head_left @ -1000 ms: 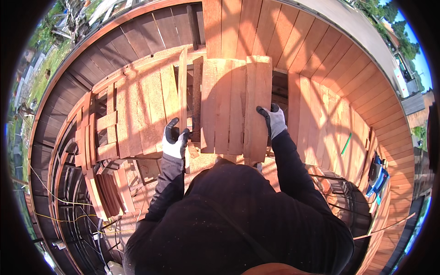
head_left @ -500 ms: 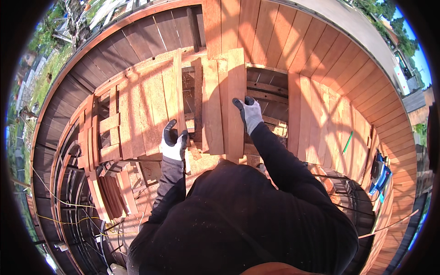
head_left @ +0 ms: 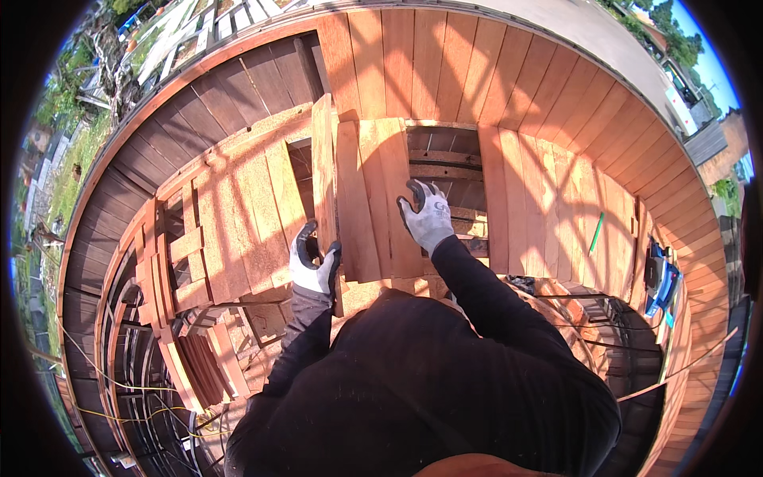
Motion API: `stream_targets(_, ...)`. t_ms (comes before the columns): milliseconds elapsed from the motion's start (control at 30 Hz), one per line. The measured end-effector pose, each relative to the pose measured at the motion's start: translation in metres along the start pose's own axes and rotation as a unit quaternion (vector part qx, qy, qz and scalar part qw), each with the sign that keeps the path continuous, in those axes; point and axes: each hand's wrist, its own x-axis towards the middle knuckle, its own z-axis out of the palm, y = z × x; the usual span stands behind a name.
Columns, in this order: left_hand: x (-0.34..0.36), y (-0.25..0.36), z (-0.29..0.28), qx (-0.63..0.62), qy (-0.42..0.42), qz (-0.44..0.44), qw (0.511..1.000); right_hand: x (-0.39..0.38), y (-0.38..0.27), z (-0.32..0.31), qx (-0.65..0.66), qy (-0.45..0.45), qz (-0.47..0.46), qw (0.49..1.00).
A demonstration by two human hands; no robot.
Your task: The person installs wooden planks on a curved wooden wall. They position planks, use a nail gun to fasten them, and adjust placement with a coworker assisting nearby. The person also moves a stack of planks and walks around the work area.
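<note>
Ideally, the left hand [head_left: 313,269], half-curled at the narrow plank [head_left: 324,167], its hold unclear, steadies it; the right hand [head_left: 431,219], spread and empty, should square the skewed boards [head_left: 374,191] between that plank and the dark gap [head_left: 445,145]

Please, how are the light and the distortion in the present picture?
Head view: hard sunlight throws crossing shadows over the upper planks; head view: the fisheye bends the planking's outer edge into an arc, with black corners; head view: the dark shirt shows little detail, while the pale glove on the right hand looks bright.
</note>
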Motion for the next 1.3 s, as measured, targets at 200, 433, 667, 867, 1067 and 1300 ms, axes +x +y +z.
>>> stream_targets(200,0.001,0.051,0.060,-0.099,-0.072,-0.079,0.989,-0.055,-0.025,-0.035,0.508,-0.326,0.017,0.797)
stream_targets(433,0.006,0.047,0.120,-0.257,-0.193,-0.138,0.937,-0.082,-0.006,-0.053,0.380,-0.166,-0.020,0.910)
stream_targets(667,0.028,0.057,0.161,-0.267,-0.325,-0.316,0.851,-0.127,0.038,-0.061,0.538,-0.139,0.120,0.823)
stream_targets(867,0.006,0.044,0.196,-0.305,-0.404,-0.221,0.834,-0.107,0.049,-0.067,0.408,-0.054,0.273,0.869)
stream_targets(1067,-0.004,0.040,0.171,-0.290,-0.427,-0.182,0.837,-0.078,0.069,-0.045,0.161,-0.033,0.269,0.949)
stream_targets(1300,0.001,0.028,0.123,-0.318,-0.344,-0.235,0.852,-0.064,0.051,-0.028,0.113,-0.081,0.263,0.955)
